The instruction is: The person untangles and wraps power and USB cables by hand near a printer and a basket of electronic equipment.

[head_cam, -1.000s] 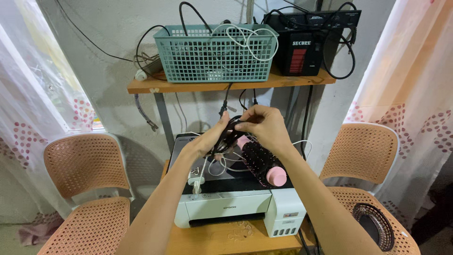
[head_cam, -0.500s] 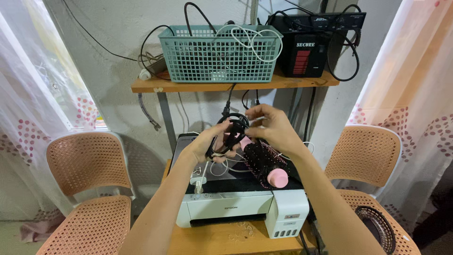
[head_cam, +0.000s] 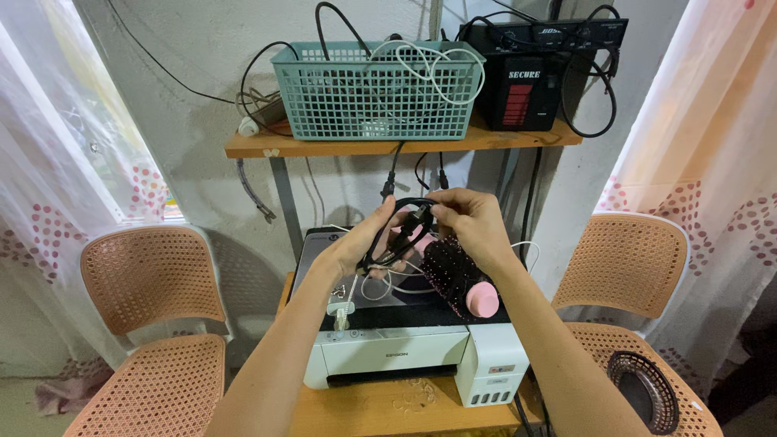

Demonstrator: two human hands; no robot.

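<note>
My left hand (head_cam: pixel 363 239) grips a coil of black cable (head_cam: pixel 398 235) held above a white printer (head_cam: pixel 405 348). My right hand (head_cam: pixel 469 220) pinches the free end of the same cable at the top of the coil. Just below my hands a black round hair brush with pink ends (head_cam: pixel 457 277) lies on the printer's dark lid, next to loose white cable (head_cam: pixel 388 285).
A wooden shelf (head_cam: pixel 340 146) behind carries a teal plastic basket (head_cam: pixel 376 89) full of cables and a black box (head_cam: pixel 530 73). Peach perforated chairs stand at the left (head_cam: pixel 150 283) and right (head_cam: pixel 627 267); a dark round object (head_cam: pixel 643 390) lies on the right seat. Curtains hang on both sides.
My right hand has moved down and in toward the coil, closing on the cable end. My left hand keeps hold of the coil, which has shifted slightly.
</note>
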